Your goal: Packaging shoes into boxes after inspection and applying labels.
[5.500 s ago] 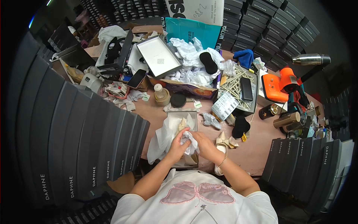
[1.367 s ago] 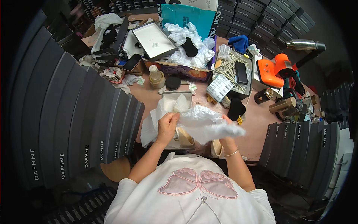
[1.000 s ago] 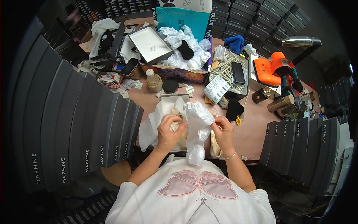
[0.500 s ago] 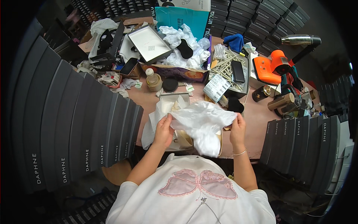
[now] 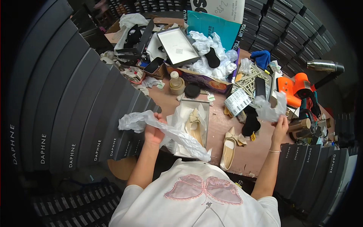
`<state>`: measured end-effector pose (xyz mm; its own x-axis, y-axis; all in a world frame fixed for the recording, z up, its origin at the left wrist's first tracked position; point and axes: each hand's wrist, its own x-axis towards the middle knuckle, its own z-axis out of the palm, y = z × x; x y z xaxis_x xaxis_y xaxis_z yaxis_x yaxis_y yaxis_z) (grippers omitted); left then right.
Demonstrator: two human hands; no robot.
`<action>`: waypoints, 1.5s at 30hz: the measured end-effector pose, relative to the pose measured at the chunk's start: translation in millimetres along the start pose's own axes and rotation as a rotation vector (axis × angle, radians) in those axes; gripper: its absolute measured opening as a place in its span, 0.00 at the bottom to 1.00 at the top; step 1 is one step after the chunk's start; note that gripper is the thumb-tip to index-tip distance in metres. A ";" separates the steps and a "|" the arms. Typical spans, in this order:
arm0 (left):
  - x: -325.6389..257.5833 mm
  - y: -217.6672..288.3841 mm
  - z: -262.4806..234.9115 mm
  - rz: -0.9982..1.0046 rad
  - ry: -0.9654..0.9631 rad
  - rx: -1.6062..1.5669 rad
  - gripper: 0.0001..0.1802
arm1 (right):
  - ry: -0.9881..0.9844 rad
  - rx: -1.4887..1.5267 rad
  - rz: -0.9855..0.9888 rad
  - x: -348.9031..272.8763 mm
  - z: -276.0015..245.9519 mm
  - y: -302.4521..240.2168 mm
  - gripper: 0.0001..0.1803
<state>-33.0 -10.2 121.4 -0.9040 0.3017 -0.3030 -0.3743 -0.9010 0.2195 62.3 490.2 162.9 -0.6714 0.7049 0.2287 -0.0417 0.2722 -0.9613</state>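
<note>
My left hand [image 5: 153,133] is closed on a long crumpled strip of white tissue paper [image 5: 179,136], which trails across the near end of a shoe box. A smaller piece of white tissue [image 5: 273,108] is gripped by my right hand [image 5: 280,128], raised over the right side of the table. Inside the open grey shoe box [image 5: 207,119], a cream flat shoe with a bow [image 5: 194,130] lies on white paper. Its mate, another cream bow shoe [image 5: 228,153], stands on the table to the right of the box, between my hands.
Tall stacks of dark grey shoe boxes [image 5: 85,109] flank the left, and more boxes [image 5: 308,162] the right. Behind stand a glue bottle [image 5: 176,84], a purple carton [image 5: 206,81] of crumpled paper, a tray of pale sticks [image 5: 249,81] and an orange device [image 5: 289,90].
The white tissue, one sheet between both hands before, is now in two separate pieces. My hands have moved apart, uncovering the shoe on the table. The view has shifted.
</note>
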 end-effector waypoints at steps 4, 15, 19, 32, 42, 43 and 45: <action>-0.6 -40.2 9.5 -0.336 -0.323 -0.098 0.18 | -0.274 -0.494 -0.494 -9.9 108.5 -24.9 0.08; 37.8 -47.4 128.8 -0.580 -0.642 1.506 0.09 | -1.368 0.487 0.231 -52.4 223.5 -123.7 0.39; 31.3 -76.1 65.8 -0.608 -0.429 1.060 0.21 | -1.061 0.589 0.421 -61.0 191.5 -100.5 0.41; -63.8 -100.1 -15.6 -0.661 -0.126 1.097 0.23 | -1.084 0.446 0.602 -198.5 114.7 -88.2 0.30; -78.9 -36.1 -23.8 -0.472 -0.084 1.262 0.14 | -0.367 0.697 0.718 -143.3 69.2 -8.6 0.10; -69.5 -26.7 -20.0 -0.428 -0.103 1.243 0.13 | -0.353 0.662 0.691 -142.9 63.7 1.2 0.11; -60.7 -9.4 -15.7 -0.460 -0.119 1.418 0.11 | -0.472 0.443 0.573 -140.8 53.8 10.4 0.21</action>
<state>28.7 -24.9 123.3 -0.6394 0.5531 -0.5341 -0.4451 0.3002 0.8437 116.5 358.6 112.5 -0.9101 0.2825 -0.3031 0.1790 -0.3918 -0.9025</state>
